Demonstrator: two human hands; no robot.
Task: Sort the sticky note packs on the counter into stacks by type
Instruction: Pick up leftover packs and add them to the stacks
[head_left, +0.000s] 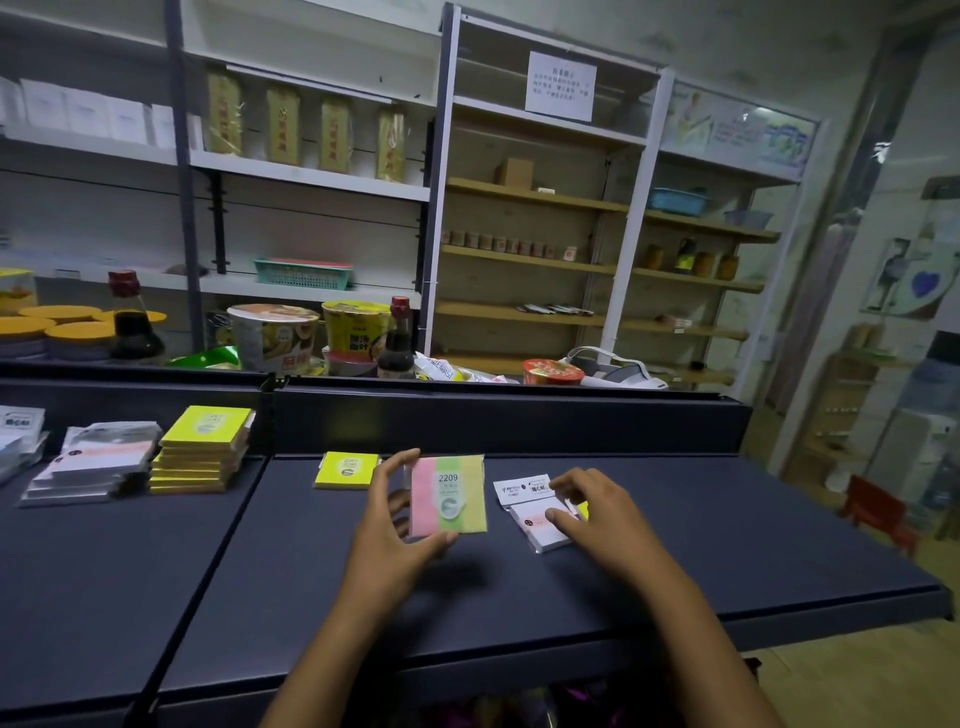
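Scene: dark tabletop (675, 561) in a shop, with stocked shelves behind it.
Left hand (387, 525): gripping the striped pack (449, 496), pink, green and yellow, thumb under its near edge and fingers along its left side; the pack appears lifted and tilted toward the camera.
Right hand (592, 514): fingers curled onto the white pack (540, 522) lying flat on the tabletop; whether it is pinched or only touched cannot be told.
Yellow sliver: a bit of yellow shows just beyond the right hand's fingers; what it belongs to cannot be told.
Single yellow pack (347, 470): flat on the tabletop, just left of the left hand, apart from any pile.
Yellow stack (200, 452): several yellow packs piled at far left, the top one propped at a slant.
White stack (96, 462): white packs piled beside the yellow stack, to its left.
Progress: judged well along; two types are already stacked, while the striped pack, the white pack and the single yellow pack remain loose.
Remaining: move the loose yellow and white packs to their stacks and start a place for the striped type.
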